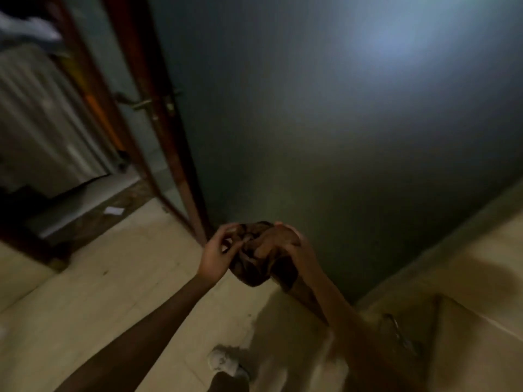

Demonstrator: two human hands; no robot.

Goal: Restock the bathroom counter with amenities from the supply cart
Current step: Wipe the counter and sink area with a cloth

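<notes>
Though the light is poor, a dark crumpled bundle point(252, 271) shows mid-air above the floor point(99, 306). Left hand point(216, 251) pinches its edge, right hand point(284, 240) curls over top. Looks soft, light, limp; best gathered from beneath.

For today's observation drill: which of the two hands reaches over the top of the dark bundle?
The right hand, curled over the top of the dark bundle; the left hand only pinches its left side.
</notes>
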